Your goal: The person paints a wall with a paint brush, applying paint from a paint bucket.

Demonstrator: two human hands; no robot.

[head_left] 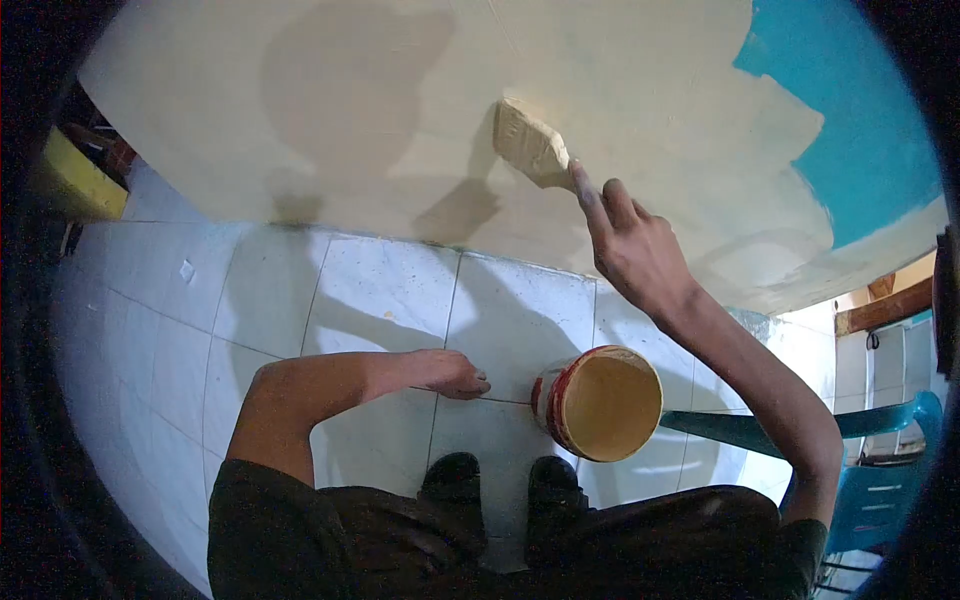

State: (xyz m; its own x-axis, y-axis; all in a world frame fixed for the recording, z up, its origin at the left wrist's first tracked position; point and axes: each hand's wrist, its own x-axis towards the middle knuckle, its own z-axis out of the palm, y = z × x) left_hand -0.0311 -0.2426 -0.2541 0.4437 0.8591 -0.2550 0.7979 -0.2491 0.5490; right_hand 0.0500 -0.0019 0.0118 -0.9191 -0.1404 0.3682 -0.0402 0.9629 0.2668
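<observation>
My right hand grips the handle of a wide paintbrush, whose bristles and ferrule are coated in cream paint. The bristle end meets the cream-painted part of the wall. Below that hand stands a paint bucket, its rim smeared, with tan-cream paint inside and red and white on its outer side. My left hand hovers over the floor to the left of the bucket, apart from it. Its fingers are curled in, and nothing shows in them.
Turquoise wall borders the cream paint in a ragged edge at upper right. A teal plastic chair stands at right, close to the bucket. White floor tiles carry small paint specks. Something yellow is at far left.
</observation>
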